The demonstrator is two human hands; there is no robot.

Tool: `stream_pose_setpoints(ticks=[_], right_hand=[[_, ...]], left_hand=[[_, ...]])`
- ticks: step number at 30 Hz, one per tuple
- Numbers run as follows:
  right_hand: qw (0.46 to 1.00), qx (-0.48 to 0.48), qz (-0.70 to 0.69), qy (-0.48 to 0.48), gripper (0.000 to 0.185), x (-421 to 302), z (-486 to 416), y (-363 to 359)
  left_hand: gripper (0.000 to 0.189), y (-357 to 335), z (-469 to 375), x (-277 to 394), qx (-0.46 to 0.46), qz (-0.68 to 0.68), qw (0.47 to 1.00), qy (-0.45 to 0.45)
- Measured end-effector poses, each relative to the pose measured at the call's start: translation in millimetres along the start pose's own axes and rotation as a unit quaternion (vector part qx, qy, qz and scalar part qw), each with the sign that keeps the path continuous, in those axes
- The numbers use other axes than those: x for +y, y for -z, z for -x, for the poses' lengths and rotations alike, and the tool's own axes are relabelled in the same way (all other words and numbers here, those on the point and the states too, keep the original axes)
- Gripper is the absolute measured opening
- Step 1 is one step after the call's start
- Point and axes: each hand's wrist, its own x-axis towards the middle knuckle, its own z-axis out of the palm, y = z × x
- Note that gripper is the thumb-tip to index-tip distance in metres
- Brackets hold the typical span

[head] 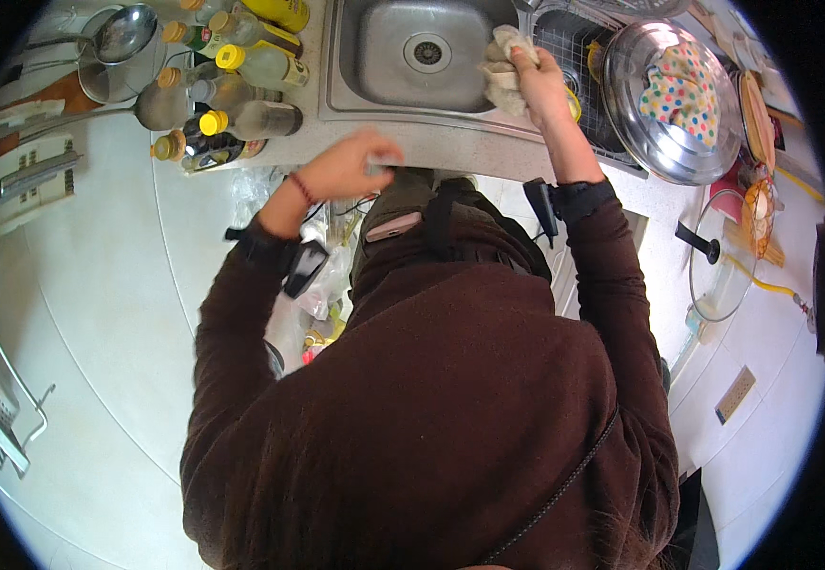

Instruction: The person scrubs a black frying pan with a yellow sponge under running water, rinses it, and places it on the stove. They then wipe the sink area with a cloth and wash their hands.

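Observation:
My right hand [544, 89] grips a crumpled beige cloth [503, 75] at the divider between the two basins. The cloth hangs over the right rim of the stainless steel sink [359, 107], whose round drain [426, 53] shows in the bare left basin. My left hand [352, 167] is over the counter's front edge [448, 153], slightly blurred by motion. Its fingers are curled, with a gap to the thumb and nothing seen in between.
Several glass and plastic bottles [259, 120] crowd the counter on the left, beside a metal ladle [125, 34]. To the right, a large steel lid [622, 107] with a polka-dot cloth [683, 92] leans over a wire rack [583, 43]. A glass lid [722, 285] stands farther right.

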Motion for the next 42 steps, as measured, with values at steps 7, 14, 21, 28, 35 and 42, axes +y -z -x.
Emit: stream_pose_setpoints(ticks=[7, 14, 21, 28, 35, 42], right_hand=[[1.000, -0.025, -0.008, 0.003, 0.040, 8.7, 27.1, 42.0], [0.990, -0.078, -0.088, -0.077, 0.036, 19.2, 40.1, 62.2], [0.966, -0.164, -0.157, -0.123, 0.032, 25.9, 50.4, 88.1], [0.935, -0.233, -0.181, -0.198, 0.034, 22.3, 72.5, 101.9], [0.916, -0.167, -0.306, -0.199, 0.027, 33.5, 58.6, 102.2], [0.945, -0.012, -0.256, -0.202, 0.031, 74.0, 6.6, 117.7]], left_hand=[[0.021, -58.4, 42.2, 64.2, -0.046, -0.138, 0.989, -0.024], [0.014, -81.6, 18.0, 90.6, -0.053, -0.268, 0.958, -0.083], [0.013, -82.8, 41.9, 109.1, 0.020, -0.220, 0.967, -0.128], [0.015, -80.8, 46.9, 118.9, 0.028, -0.201, 0.973, -0.110], [0.017, -97.8, 20.4, 109.8, -0.044, -0.203, 0.978, -0.021], [0.014, -87.0, 22.9, 111.5, -0.071, -0.239, 0.967, -0.058]])
